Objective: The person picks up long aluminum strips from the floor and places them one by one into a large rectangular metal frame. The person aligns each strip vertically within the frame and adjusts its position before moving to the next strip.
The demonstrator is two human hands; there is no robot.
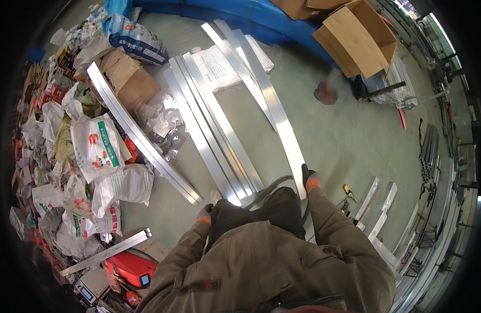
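Observation:
My right hand, in a dark glove with an orange cuff, grips the right edge of a long silver metal profile close to its near end. The profile's far end lies over another metal bar and a white stack of flat packs. By my left knee is my left hand, also gloved; its fingers are mostly hidden against the dark trousers. In front of my legs several long metal profiles lie side by side. Farther left, another pair of profiles slants beside the cardboard box.
White sacks and rubbish pile up along the left. A red machine stands at lower left beside a short metal bar. Cardboard boxes are at the far right. Pliers-like tool and metal offcuts lie right.

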